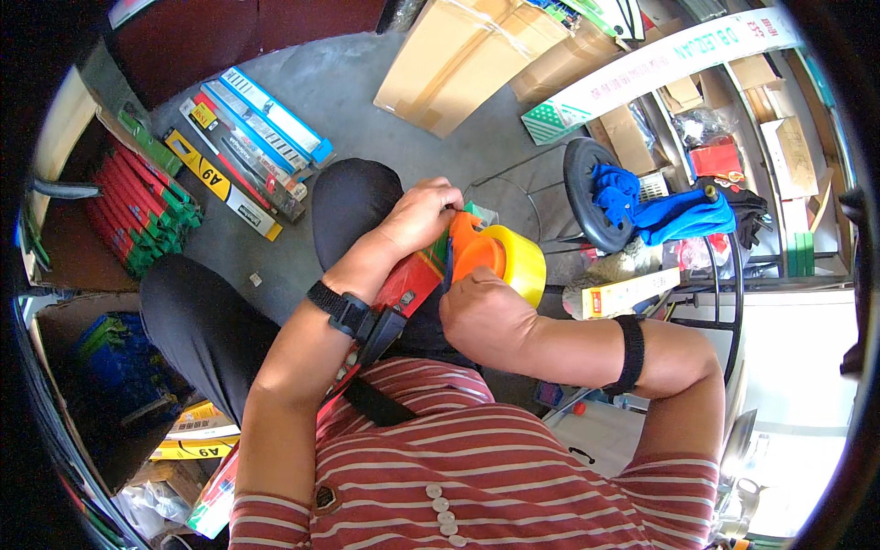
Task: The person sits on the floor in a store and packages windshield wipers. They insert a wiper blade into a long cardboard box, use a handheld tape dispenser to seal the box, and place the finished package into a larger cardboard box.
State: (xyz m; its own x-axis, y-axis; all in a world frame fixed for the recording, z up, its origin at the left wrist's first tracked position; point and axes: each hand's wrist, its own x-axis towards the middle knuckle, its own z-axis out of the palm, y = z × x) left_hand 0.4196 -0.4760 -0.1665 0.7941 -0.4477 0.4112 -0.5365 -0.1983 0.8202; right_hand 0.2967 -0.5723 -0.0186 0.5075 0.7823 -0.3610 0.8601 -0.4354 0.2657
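Observation:
My right hand [490,316] is wrapped round the handle of an orange tape dispenser [475,255], which carries a wide yellow roll of tape [526,264]. The dispenser's front end is against a long, narrow red and green package [409,286] lying slantwise across my lap. Near the package's far end, my left hand [417,218] is closed with curled fingers, holding it just beside the dispenser. My left forearm passes over the package and hides part of it. Any tape strip between dispenser and package is too small to make out.
Several red-green packages [147,206] are stacked at left, beside long blue-white boxes [266,119] and a yellow-black box [220,186] on the floor. A large carton [467,60] stands ahead. At right are a black stool [587,197] with blue cloth [683,215] and loaded shelves [733,101].

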